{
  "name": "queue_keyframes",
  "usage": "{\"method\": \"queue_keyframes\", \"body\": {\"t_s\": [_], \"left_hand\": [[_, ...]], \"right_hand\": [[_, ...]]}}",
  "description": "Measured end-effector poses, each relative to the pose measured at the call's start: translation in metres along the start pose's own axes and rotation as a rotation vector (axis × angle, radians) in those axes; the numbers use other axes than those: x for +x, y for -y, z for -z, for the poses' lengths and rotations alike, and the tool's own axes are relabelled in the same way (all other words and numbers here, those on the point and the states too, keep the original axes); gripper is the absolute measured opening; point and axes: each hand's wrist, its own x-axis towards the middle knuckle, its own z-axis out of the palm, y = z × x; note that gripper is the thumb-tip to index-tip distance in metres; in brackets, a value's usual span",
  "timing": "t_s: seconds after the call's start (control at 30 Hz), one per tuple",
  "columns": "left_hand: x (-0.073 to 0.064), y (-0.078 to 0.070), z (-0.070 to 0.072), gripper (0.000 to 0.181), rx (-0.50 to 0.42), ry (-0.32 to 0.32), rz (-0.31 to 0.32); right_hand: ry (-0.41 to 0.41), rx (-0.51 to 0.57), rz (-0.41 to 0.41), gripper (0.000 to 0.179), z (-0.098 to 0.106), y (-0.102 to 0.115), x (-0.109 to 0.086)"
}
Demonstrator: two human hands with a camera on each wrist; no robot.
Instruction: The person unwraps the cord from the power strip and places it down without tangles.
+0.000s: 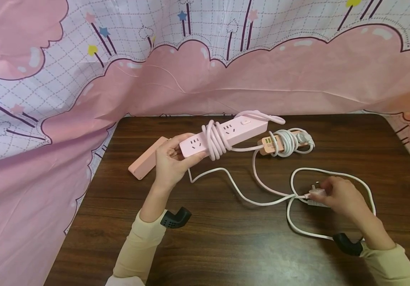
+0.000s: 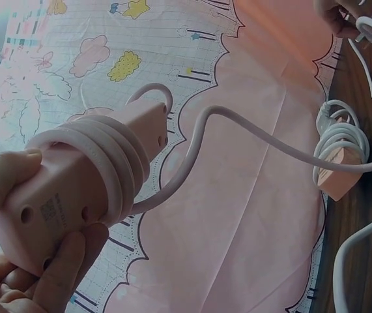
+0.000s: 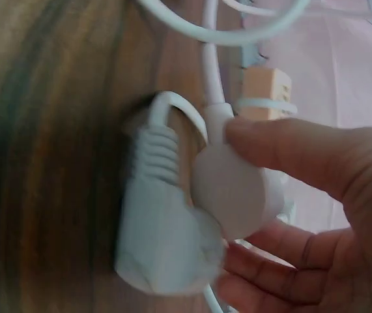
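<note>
Pink power strip (image 1: pixel 250 130), cord-wound: one end gripped by left hand (image 1: pixel 169 165), left of orange power strip (image 1: pixel 269 147). Pink plug (image 3: pixel 230 189): pinched in right hand (image 1: pixel 344 198), rightward and personward of orange power strip, beside white plug (image 3: pixel 163 228).

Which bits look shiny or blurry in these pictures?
Head view: a pale sheen on the table near the bottom; left wrist view: washed-out brightness in the top-left corner; right wrist view: the ribbed white plug looks soft and blurry.

No legible text, blurred print (image 2: pixel 61 207) and square code (image 2: pixel 48 210) on pink power strip (image 2: pixel 75 179)
</note>
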Motion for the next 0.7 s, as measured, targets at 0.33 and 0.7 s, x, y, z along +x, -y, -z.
{"method": "queue_keyframes", "body": {"t_s": [0.33,0.7], "left_hand": [[-0.001,0.0,-0.002,0.038,0.063,0.007,-0.006],[0.0,-0.003,-0.004,0.038,0.048,0.03,-0.026]], "right_hand": [[0.046,-0.054,0.059,0.035,-0.009,0.011,0.005],[-0.157,0.104,0.341,0.034,0.017,0.053,0.023]]}}
